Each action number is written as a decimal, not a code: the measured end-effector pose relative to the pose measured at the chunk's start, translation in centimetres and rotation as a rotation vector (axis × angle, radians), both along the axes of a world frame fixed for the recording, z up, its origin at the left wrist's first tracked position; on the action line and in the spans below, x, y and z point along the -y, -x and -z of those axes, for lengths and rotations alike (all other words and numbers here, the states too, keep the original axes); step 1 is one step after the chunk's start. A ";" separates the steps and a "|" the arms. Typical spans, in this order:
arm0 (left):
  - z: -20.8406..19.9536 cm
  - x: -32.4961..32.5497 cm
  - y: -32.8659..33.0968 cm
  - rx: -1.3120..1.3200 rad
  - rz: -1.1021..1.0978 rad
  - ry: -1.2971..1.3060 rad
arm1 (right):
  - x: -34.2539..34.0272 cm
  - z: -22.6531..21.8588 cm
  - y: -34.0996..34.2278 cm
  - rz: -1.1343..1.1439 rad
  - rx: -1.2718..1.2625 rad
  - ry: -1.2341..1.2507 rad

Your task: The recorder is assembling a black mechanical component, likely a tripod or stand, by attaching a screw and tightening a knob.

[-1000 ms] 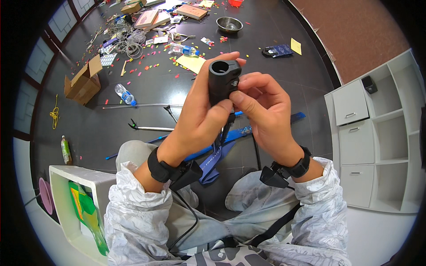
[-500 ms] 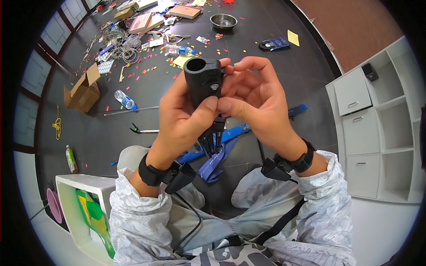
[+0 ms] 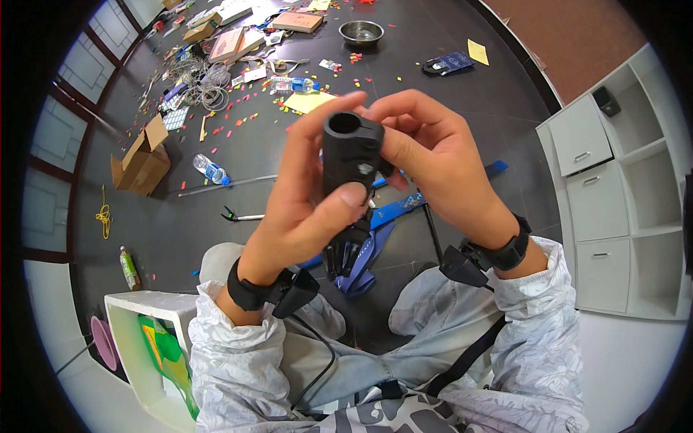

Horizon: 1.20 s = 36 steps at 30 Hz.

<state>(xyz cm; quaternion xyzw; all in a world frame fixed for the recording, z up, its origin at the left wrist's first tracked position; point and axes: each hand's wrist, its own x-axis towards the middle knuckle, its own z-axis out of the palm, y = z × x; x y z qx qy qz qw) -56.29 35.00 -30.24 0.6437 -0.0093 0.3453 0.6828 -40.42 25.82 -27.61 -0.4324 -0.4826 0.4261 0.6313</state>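
Observation:
A black plastic fitting point(image 3: 346, 162) with a hollow round socket at its top stands between my hands, tilted a little. My left hand point(image 3: 292, 209) is wrapped round it, thumb pressed on its front below a small bolt. At its right side, my right hand point(image 3: 433, 159) grips the fitting with thumb and curled fingers; some fingertips are hidden behind it. Several thin black leg-like parts point(image 3: 346, 252) hang below the fitting. Under my hands, a blue flat bar point(image 3: 401, 208) and a blue-violet strap point(image 3: 361, 270) lie on the floor.
Beyond my hands lie water bottles point(image 3: 211, 170), a cardboard box point(image 3: 142, 162), tangled cables point(image 3: 209, 83), books point(image 3: 297, 22), a metal bowl point(image 3: 361, 32) and scattered paper bits. A pick-up grabber point(image 3: 242, 216) lies nearby. White cabinets point(image 3: 595, 202) stand right, a white foam box point(image 3: 155, 303) left.
The fitting has shifted slightly right and down and turned in my hands. My right thumb has moved up from its lower front to its right side.

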 end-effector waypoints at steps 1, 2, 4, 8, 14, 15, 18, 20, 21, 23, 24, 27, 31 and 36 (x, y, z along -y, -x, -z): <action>0.4 -0.2 0.0 -0.002 0.000 0.002 | 0.1 0.0 -0.3 -0.060 -0.038 0.038; 0.7 -0.6 0.1 0.026 0.036 -0.034 | 0.2 0.2 -0.4 -0.090 -0.058 0.057; 0.5 -0.4 0.1 0.028 0.072 0.025 | 0.1 0.6 0.0 -0.157 -0.125 -0.043; 0.8 -1.0 -0.2 0.145 0.068 -0.074 | 0.5 0.3 0.2 -0.189 -0.167 -0.085; 0.9 -0.6 0.2 0.074 0.175 0.101 | 0.7 -0.1 -0.9 -0.180 0.117 0.037; 0.9 -0.7 0.4 0.066 0.187 0.120 | 0.8 0.3 -1.5 -0.118 0.344 -0.010; 0.8 -1.0 0.6 0.043 0.226 0.186 | 0.9 0.6 -0.8 -0.058 0.270 -0.161; 0.4 -1.0 0.7 0.050 0.253 0.231 | 1.0 0.3 -0.3 -0.058 0.065 -0.229; 0.6 -1.0 0.4 0.070 0.277 0.264 | 1.0 0.5 -0.2 -0.055 -0.034 -0.263; 0.8 -0.9 -0.1 0.118 0.314 0.327 | 0.7 1.7 -1.3 -0.032 0.332 -0.306; 1.1 -1.0 -0.1 0.108 0.351 0.352 | 0.5 1.9 -1.4 -0.017 0.378 -0.317; 1.2 -1.1 -0.2 0.064 0.388 0.354 | 1.0 1.2 -1.2 0.054 0.576 -0.138; 1.3 -1.5 0.0 0.012 0.372 0.243 | 0.9 2.0 -1.0 0.032 0.252 -0.265; 1.4 -1.6 -0.9 0.086 0.448 0.313 | 0.9 2.7 -0.5 0.119 0.334 -0.362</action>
